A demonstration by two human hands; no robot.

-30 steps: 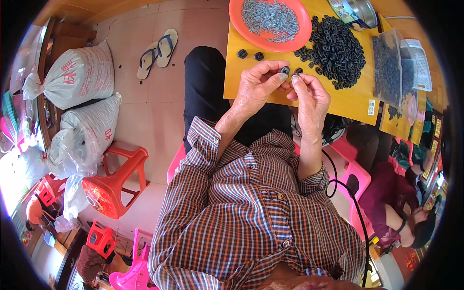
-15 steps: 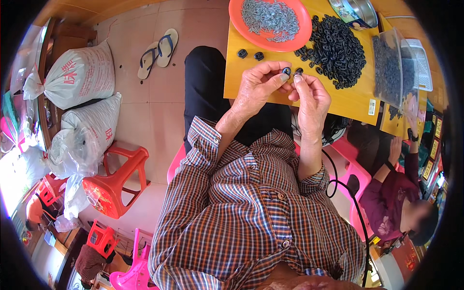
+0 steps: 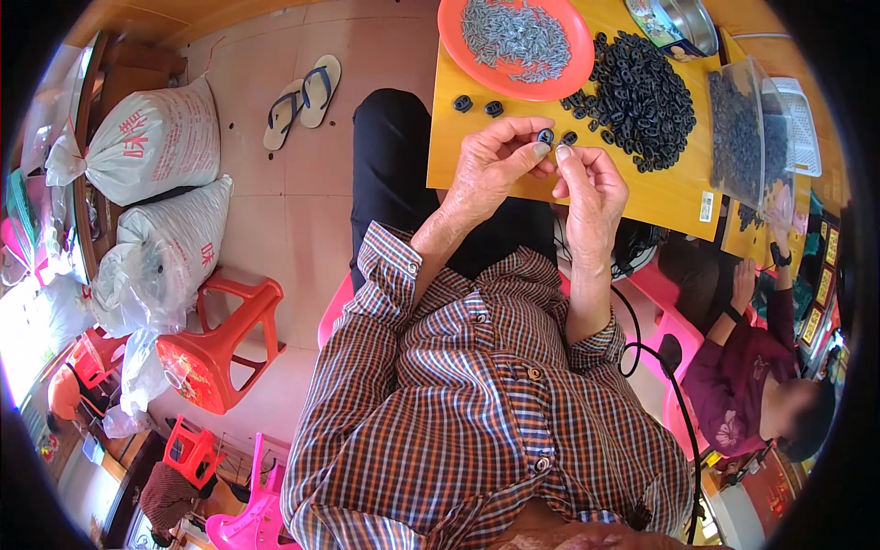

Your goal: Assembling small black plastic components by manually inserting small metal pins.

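My left hand (image 3: 495, 165) pinches a small black oval plastic piece (image 3: 545, 136) between thumb and fingertips, just over the table's near edge. Close beside it, my right hand (image 3: 591, 188) grips another small black piece (image 3: 569, 138), partly covered by the fingers. The two pieces are a little apart. Two black oval pieces with holes (image 3: 494, 108) lie on the table left of my hands. Beyond them sits a red-orange plate (image 3: 450, 46) of small grey metal parts that look like springs (image 3: 513, 37). A large heap of black oval pieces (image 3: 642, 101) spreads to its right.
The yellow table (image 3: 446, 151) carries an open tin (image 3: 698, 27), a clear bin (image 3: 759, 174) of dark pieces and a white basket (image 3: 805, 137). A co-worker (image 3: 733, 394) sits at the right. White sacks (image 3: 156, 137), sandals (image 3: 316, 92) and a red stool (image 3: 215, 348) stand leftward.
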